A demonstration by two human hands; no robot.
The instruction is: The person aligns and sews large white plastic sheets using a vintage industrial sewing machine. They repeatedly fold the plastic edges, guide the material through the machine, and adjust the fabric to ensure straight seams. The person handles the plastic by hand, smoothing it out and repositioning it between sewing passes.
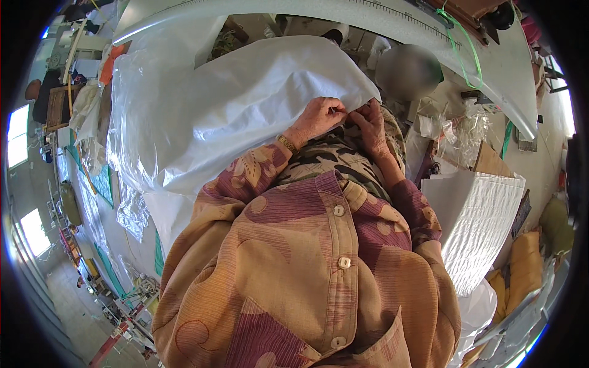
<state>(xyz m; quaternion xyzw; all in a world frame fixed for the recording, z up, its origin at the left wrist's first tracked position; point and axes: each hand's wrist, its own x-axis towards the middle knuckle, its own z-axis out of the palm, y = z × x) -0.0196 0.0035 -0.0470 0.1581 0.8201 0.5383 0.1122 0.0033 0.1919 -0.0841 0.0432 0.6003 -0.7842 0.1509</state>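
Note:
A large sheet of glossy, whitish translucent plastic [245,86] spreads over my lap and hangs down on the left. Its near edge runs along my camouflage-patterned trousers [331,156]. My left hand [316,121], a watch at the wrist, is closed with thumb and forefinger pinched at that edge. Close beside it, my right hand [369,127] pinches the same edge near the sheet's right corner. The two sets of fingertips almost meet. Whatever small thing may lie between them is too small to make out.
Beyond the sheet, a pale tabletop [343,13] with a ruler scale along it curves across. Green cord [469,58] hangs over it at right. White quilted-looking material [485,214] stands by my right side. Crumpled clear plastic [469,132] lies behind that. A blurred round patch [408,72] sits beyond my right hand.

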